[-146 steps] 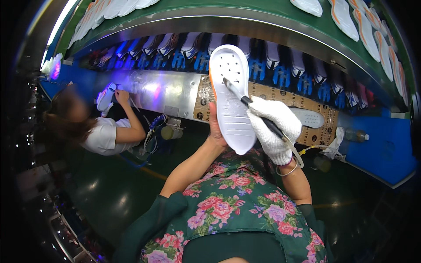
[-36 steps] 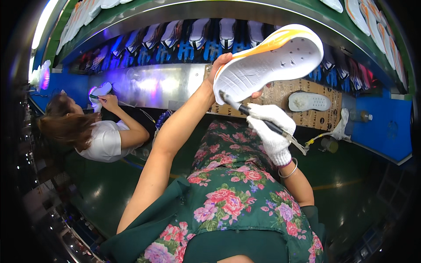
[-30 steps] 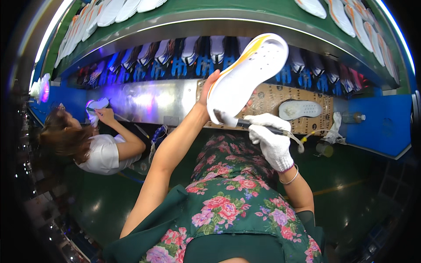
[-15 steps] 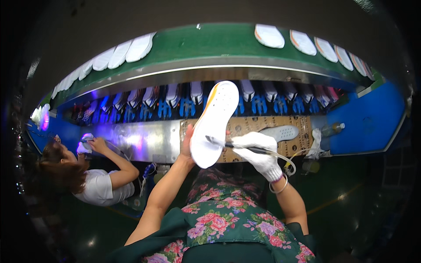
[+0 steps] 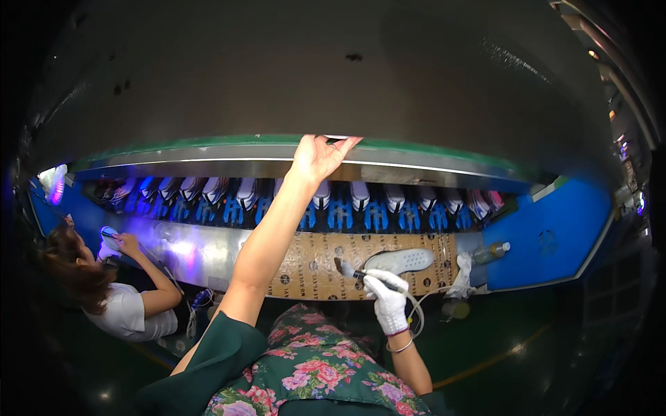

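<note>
My bare left hand reaches up and forward to the edge of the green shelf. Its fingers curl under a white shoe sole, of which only a thin sliver shows; the dark panel above hides the rest. In a white glove, my right hand grips a brush with a dark handle, a thin hose trailing from its end. The bristles hover over the printed brown cardboard. Just beyond the glove lies a grey perforated sole on that cardboard.
Several shoes stand on blue holders in a row under the green shelf. A clear bottle and a white cloth sit at the bench's right end. To the left, another person works under purple light.
My left hand has carried the white sole up and away to the green shelf. My right hand with the brush has drawn back from the sole, down and slightly left in the picture. The view has tilted.
</note>
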`<action>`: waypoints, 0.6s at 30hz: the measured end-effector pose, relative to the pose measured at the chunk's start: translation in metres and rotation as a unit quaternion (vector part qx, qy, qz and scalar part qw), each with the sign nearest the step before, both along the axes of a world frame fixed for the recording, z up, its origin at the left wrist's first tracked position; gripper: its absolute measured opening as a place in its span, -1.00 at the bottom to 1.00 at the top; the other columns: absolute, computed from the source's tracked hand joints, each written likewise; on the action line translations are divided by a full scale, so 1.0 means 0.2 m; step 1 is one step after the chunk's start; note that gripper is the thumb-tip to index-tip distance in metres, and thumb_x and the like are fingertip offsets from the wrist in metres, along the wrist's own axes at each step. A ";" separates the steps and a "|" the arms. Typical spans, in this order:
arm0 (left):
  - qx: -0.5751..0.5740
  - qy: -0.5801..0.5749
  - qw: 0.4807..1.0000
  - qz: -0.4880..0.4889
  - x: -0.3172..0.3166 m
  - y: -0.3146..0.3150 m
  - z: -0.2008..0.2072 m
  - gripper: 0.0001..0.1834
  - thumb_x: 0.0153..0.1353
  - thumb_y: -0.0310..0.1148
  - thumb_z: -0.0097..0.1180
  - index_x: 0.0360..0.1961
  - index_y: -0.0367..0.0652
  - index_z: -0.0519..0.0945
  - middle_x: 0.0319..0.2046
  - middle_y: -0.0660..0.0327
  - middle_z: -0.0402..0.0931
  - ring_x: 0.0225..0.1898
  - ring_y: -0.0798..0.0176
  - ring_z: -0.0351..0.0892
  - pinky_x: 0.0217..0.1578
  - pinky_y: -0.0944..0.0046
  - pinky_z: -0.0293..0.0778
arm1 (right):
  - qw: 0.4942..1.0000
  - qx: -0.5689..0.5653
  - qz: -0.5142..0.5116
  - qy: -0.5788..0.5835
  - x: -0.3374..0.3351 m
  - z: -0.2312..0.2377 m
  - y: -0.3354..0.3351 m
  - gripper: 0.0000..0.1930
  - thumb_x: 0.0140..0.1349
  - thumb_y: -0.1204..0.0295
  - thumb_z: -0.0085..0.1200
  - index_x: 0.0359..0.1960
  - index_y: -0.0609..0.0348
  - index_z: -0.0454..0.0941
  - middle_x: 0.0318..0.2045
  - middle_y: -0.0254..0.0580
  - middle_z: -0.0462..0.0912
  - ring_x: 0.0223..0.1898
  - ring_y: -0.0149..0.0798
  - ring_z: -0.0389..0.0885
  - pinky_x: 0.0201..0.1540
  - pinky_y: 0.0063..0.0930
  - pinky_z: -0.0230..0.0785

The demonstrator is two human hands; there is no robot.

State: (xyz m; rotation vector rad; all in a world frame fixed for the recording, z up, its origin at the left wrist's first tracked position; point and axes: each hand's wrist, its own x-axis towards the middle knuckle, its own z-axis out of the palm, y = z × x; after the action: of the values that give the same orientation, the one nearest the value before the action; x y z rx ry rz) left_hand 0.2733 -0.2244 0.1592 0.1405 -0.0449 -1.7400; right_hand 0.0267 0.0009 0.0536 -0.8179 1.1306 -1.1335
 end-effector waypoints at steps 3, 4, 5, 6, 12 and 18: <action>-0.036 -0.045 0.996 0.067 -0.05 -0.12 0.01 -0.52 0.36 -0.14 0.09 0.11 -0.32 0.47 0.07 0.03 0.51 0.05 0.07 0.55 0.10 0.17 0.56 | 1.000 -0.003 0.007 -0.021 0.01 -0.06 -0.01 -0.83 0.15 0.58 0.30 -0.21 0.30 0.71 -0.45 -0.26 0.71 -0.53 -0.51 0.60 -0.48 -0.68 0.40; -0.037 -0.042 0.996 0.064 -0.08 -0.13 0.03 -0.51 0.37 -0.14 0.07 0.13 -0.32 0.45 0.08 0.01 0.49 0.07 0.06 0.54 0.12 0.17 0.54 | 1.000 -0.005 0.015 -0.001 0.01 -0.09 -0.02 -0.83 0.15 0.58 0.30 -0.20 0.30 0.71 -0.45 -0.27 0.71 -0.52 -0.52 0.60 -0.47 -0.68 0.41; -0.035 -0.041 0.997 0.061 -0.10 -0.12 0.04 -0.50 0.39 -0.13 0.05 0.15 -0.32 0.43 0.10 -0.01 0.47 0.09 0.04 0.52 0.14 0.16 0.53 | 1.000 0.006 0.017 -0.003 0.02 -0.10 -0.02 -0.82 0.15 0.57 0.31 -0.20 0.29 0.72 -0.44 -0.28 0.72 -0.51 -0.52 0.61 -0.46 -0.68 0.42; -0.033 -0.040 0.997 0.061 -0.11 -0.09 0.05 -0.49 0.40 -0.13 0.03 0.18 -0.33 0.41 0.11 -0.02 0.46 0.11 0.03 0.51 0.15 0.15 0.51 | 1.000 0.007 0.027 0.001 0.03 -0.12 -0.02 -0.82 0.14 0.57 0.31 -0.20 0.29 0.72 -0.43 -0.28 0.72 -0.50 -0.51 0.61 -0.45 -0.67 0.43; 0.014 -0.185 0.979 0.081 0.11 0.27 0.01 -0.56 0.37 -0.29 0.01 0.15 -0.36 0.36 0.01 -0.14 0.49 0.02 -0.03 0.59 -0.01 0.13 0.59 | 0.998 0.015 0.055 -0.004 0.09 -0.17 -0.06 -0.81 0.14 0.59 0.31 -0.20 0.33 0.70 -0.43 -0.21 0.72 -0.49 -0.46 0.64 -0.43 -0.65 0.45; 0.099 -0.886 0.296 0.343 1.09 0.32 -0.04 -0.65 0.08 -0.35 0.28 -0.11 -0.25 0.58 -0.29 -0.03 0.59 -0.33 0.10 0.68 -0.30 0.13 0.60 | 0.995 0.074 0.046 -0.050 0.13 -0.29 -0.08 -0.78 0.12 0.68 0.26 -0.17 0.42 0.65 -0.45 -0.13 0.68 -0.54 -0.35 0.59 -0.51 -0.58 0.41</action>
State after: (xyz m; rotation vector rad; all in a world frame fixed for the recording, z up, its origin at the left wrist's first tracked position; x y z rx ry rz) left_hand 0.4922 -0.1603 0.1521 1.9107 -1.1946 0.1172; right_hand 0.0530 -0.0151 -0.0048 -0.6846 1.0682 -0.9909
